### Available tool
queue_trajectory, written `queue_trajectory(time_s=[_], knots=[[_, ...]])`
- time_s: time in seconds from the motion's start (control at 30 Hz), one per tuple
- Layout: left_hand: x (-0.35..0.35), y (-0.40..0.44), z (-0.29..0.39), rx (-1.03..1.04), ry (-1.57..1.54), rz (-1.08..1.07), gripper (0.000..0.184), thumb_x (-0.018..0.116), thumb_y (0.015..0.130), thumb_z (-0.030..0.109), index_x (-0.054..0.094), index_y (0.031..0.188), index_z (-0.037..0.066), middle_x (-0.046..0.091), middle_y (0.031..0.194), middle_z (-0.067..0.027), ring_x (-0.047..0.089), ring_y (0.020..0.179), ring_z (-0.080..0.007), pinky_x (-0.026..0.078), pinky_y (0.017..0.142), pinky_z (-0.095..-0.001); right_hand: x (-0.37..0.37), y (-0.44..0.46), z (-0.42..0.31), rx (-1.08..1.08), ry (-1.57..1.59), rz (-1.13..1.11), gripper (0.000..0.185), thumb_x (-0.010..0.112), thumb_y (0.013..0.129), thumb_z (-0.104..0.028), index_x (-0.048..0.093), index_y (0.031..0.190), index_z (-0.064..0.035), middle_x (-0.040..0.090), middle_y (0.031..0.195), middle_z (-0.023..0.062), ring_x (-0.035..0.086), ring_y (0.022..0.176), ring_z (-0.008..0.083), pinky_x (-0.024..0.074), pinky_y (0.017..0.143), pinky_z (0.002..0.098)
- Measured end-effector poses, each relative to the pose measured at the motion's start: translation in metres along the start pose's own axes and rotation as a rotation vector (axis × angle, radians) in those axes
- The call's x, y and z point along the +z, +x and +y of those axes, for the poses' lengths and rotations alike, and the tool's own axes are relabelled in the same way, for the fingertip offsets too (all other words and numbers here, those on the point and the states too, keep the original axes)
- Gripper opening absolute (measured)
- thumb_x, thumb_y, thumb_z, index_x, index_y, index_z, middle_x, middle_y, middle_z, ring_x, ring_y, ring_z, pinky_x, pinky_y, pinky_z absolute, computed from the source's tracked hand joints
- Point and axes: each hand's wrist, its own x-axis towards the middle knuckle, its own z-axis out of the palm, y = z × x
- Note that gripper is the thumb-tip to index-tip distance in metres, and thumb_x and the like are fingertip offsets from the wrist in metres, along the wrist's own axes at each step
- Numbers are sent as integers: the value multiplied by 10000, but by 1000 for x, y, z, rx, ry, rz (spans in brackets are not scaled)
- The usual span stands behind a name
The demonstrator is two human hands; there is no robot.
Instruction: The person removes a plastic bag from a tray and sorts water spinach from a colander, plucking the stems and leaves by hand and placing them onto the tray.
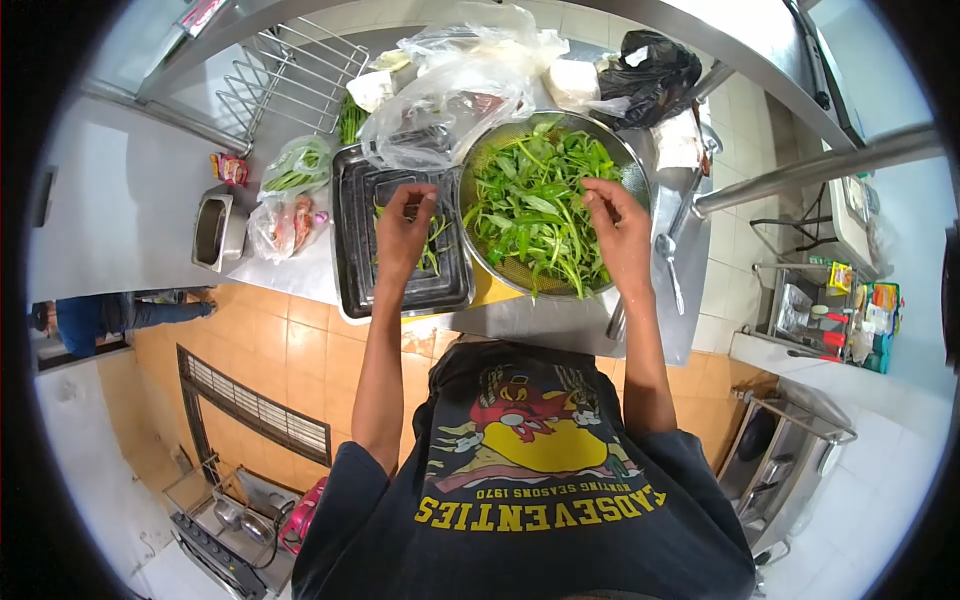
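A wide round metal strainer (pixel 470 165) on the steel table holds a heap of green leafy stems (pixel 540 200). To its left lies a black tray (pixel 350 215) with some cut green pieces (pixel 432 255) in it. My left hand (pixel 408 222) is above the tray, fingers curled with the thumb and fingertips close together; whatever it holds, if anything, is too small to make out. Over the right side of the heap is my right hand (pixel 615 222), its thumb and fingers bent toward each other at the leaves. What lies between those fingertips is unclear.
Clear plastic bags (pixel 450 80) and a black bag (pixel 655 75) lie behind the strainer. Bagged vegetables (pixel 295 170), a metal container (pixel 218 230) and a wire rack (pixel 290 80) are at the left. A spoon (pixel 670 265) lies right. Another person (pixel 90 320) is far left.
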Motion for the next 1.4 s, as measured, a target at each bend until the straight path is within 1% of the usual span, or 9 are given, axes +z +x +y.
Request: queue_trajectory(time_s=[0.23,0.3,0.33,0.57,0.7,0.8,1.03,1.27,1.4], knots=[[57,14,21,92,-32,-94,189,651,917,171,695,1043,38,712,864,-111,645,714,-150,507,696,-287,-6,10,34,-129,-170,55,143,635,876,-52,681,1008,-24,664,904,154,623,718,281,489,675,354],[67,22,35,89,12,-122,231,666,910,233,710,1031,41,710,870,-121,648,715,-172,505,696,-294,-7,8,38,-80,-195,31,151,629,891,-60,687,1026,-24,682,931,128,631,781,226,486,728,317],[74,26,34,69,0,-117,239,670,907,243,710,1033,44,710,870,-118,645,714,-168,504,696,-295,-7,7,38,-56,-207,19,156,625,899,-64,690,1035,-24,691,944,116,635,813,198,485,754,299],[111,51,10,76,-205,-138,242,703,894,248,700,993,27,709,863,-52,624,746,-109,487,696,-259,-11,1,35,-94,-165,44,152,626,891,-74,683,1025,-31,666,917,148,617,710,267,479,660,346],[97,50,17,44,-461,-173,221,641,951,249,657,1012,37,684,911,-4,573,827,-46,452,777,-225,-12,3,29,-62,-124,61,155,621,897,-68,681,1034,-31,671,930,138,626,732,242,486,679,326],[68,44,60,39,-558,-52,169,650,941,149,617,1023,5,670,880,-19,616,811,-82,456,734,-211,-11,7,20,-78,-77,89,156,617,902,-66,680,1040,-31,675,929,127,631,750,219,488,688,313],[30,42,99,-27,-789,42,187,622,964,242,578,983,61,666,931,-57,635,826,-134,493,824,-274,-6,19,-36,-62,16,19,169,617,923,-92,684,1066,-31,686,906,85,611,754,139,477,685,273],[31,13,97,-133,-970,-10,186,589,981,217,577,1084,62,656,1007,-61,641,899,-145,502,838,-279,14,27,-32,83,419,-212,256,577,973,-152,645,1131,38,709,940,84,626,813,95,492,717,245],[42,-3,93,-150,-905,-56,204,577,986,220,564,1109,58,648,1046,-69,642,929,-154,506,853,-284,20,27,-31,227,689,-242,231,629,951,-224,688,1055,-26,706,887,54,579,716,79,438,632,219]])
